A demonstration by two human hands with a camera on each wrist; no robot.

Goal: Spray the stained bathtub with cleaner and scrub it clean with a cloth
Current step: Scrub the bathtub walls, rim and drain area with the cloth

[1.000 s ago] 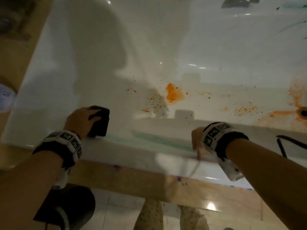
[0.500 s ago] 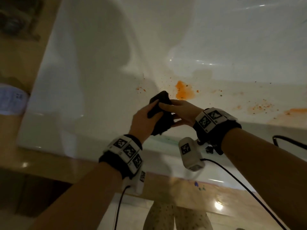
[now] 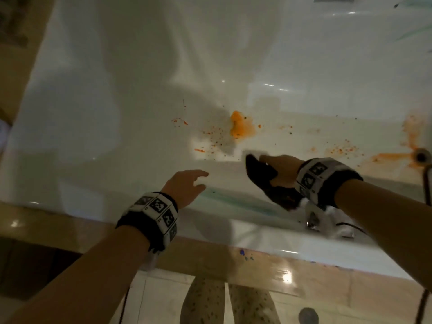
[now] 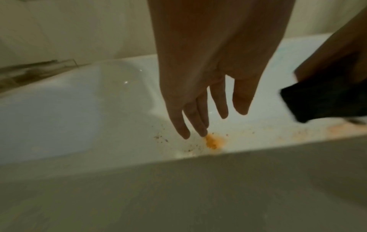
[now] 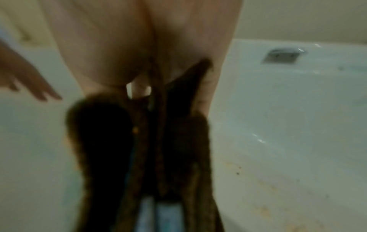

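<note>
A white bathtub (image 3: 117, 113) fills the head view, its floor marked by an orange stain (image 3: 240, 127), scattered orange specks and more orange smears near the drain (image 3: 420, 156). My right hand (image 3: 278, 169) grips a dark cloth (image 3: 264, 176) over the tub's near wall; the cloth (image 5: 119, 149) hangs down in folds in the right wrist view. My left hand (image 3: 187, 185) hovers empty over the near rim with fingers (image 4: 198, 119) straight and spread. The orange stain (image 4: 214, 142) lies just past them. The dark cloth (image 4: 321, 102) shows at the right of the left wrist view.
Teal streaks (image 3: 233, 199) run along the tub's near inner wall. A tan stone ledge (image 3: 70, 232) borders the tub in front, with blue specks (image 3: 243, 252). A metal overflow plate (image 5: 282, 56) sits on the far wall. Cables trail from both wrists.
The cloth passed from my left hand to my right hand. My hands then parted: the right carried the cloth rightwards, the left drew back leftwards and opened.
</note>
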